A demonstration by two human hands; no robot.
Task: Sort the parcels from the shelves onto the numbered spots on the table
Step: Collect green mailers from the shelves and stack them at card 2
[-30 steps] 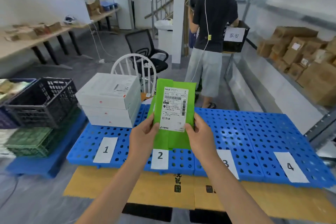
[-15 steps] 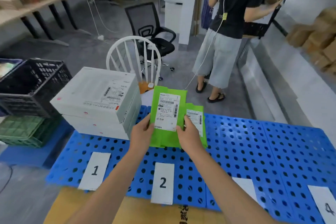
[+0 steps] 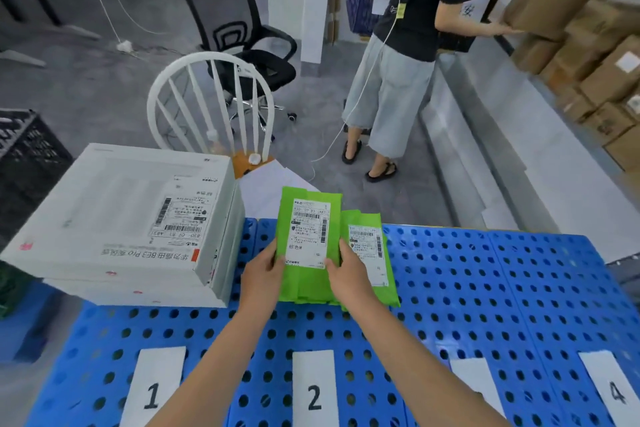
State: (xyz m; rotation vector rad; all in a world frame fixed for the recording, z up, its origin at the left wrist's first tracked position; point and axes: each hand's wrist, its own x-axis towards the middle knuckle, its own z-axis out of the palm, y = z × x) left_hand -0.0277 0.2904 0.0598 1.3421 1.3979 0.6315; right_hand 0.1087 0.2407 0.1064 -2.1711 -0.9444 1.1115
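Note:
A green bag parcel [image 3: 308, 218] with a white shipping label lies low over the blue perforated table [image 3: 485, 288], behind the paper card marked 2 [image 3: 314, 392]. My left hand [image 3: 263, 274] grips its left edge and my right hand [image 3: 349, 277] grips its right edge. It overlaps a second green parcel [image 3: 370, 246] that lies flat on the table just to the right. A stack of white boxes [image 3: 124, 218] stands behind card 1 [image 3: 152, 392]. Card 4 [image 3: 614, 388] is at the right; my right forearm partly hides the third card [image 3: 474, 381].
A white spindle chair [image 3: 211, 104] and a black office chair [image 3: 239, 31] stand beyond the table. Another person [image 3: 405, 45] stands at the shelf of brown cartons [image 3: 588, 55] on the right. A black crate [image 3: 24, 156] sits at the left.
I have leaned in over the table. Both hands have lowered the green parcel from upright in front of me to the spot behind card 2, over the other green parcel.

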